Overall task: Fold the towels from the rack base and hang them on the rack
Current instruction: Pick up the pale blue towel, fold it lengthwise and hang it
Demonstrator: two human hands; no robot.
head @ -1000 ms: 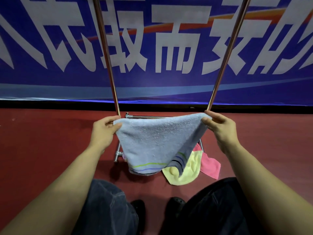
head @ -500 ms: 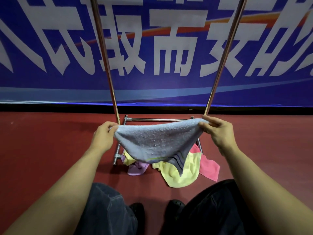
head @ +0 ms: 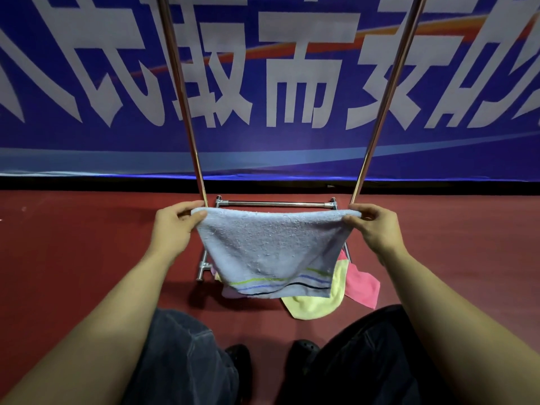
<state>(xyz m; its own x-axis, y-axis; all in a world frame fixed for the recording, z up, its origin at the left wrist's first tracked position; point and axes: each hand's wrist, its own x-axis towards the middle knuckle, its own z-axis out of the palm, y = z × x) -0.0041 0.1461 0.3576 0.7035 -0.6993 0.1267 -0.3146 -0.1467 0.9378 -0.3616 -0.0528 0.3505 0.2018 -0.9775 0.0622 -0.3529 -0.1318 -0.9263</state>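
Grip: where the top edge of the light blue towel (head: pixel 271 252) ends on each side, a hand pinches a corner, the left hand (head: pixel 172 232) clamped on the left corner and the right hand (head: pixel 377 229) clamped on the right one, thumbs toward the viewer and fingers curled behind the cloth.
Light blue towel: it is stretched between the two hands and hangs down in front of the rack base (head: pixel 274 204); its lower hem carries green, blue and dark stripes and sags lower on the right.
Rack base: a chrome frame on the red floor (head: pixel 73 244); its far crossbar shows just above the towel's top edge, and its near left corner shows just below the left hand.
Rack uprights: the left pole (head: pixel 181 100) and right pole (head: pixel 385 100) rise from the base's far corners and run out of the top of the view.
Other towels: a yellow towel (head: pixel 315 305) and a pink towel (head: pixel 362 285) lie over the base's near right corner and spill onto the floor, partly hidden by the held towel; a pale lilac edge (head: pixel 229 293) peeks out at the lower left.
Person: dark trousers (head: pixel 187 361) and black shoes (head: pixel 239 355) fill the lower edge.
Background: a blue banner (head: pixel 58 68) with large white characters stands behind the rack.
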